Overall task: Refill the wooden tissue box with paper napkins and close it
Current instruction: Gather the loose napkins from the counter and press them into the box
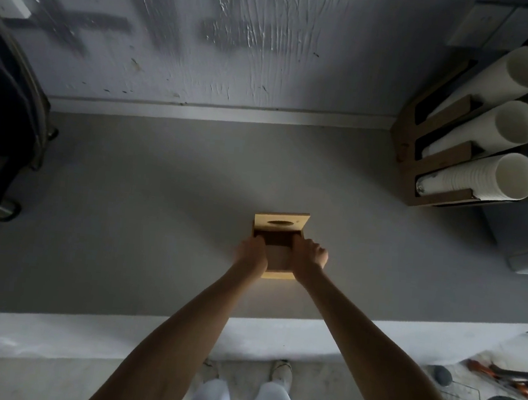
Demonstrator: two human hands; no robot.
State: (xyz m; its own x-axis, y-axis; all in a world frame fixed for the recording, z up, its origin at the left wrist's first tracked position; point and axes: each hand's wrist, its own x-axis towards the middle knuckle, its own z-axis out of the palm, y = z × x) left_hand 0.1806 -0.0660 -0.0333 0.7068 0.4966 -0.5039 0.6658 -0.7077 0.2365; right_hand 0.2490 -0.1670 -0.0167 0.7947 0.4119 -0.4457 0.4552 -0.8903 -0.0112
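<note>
Both-handed, left grip [250, 254] and right grip [309, 256] clasping open wooden tissue box [277, 260]

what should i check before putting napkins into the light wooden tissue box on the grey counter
1. Lid open: ok. The flat wooden lid with the oval slot stands raised at the far edge of the light wooden tissue box.
2. Box steadied: ok. The left hand and right hand hold its two sides.
3. Box cavity free: cannot tell. The inside looks dark and bare, but it is dim.
4. Napkins within reach: not ok. No napkins are visible on the grey counter.
5. A hand free to load: not ok. Both are on the box.
6. Box fully on the counter: ok. It sits well back from the front edge.
</note>
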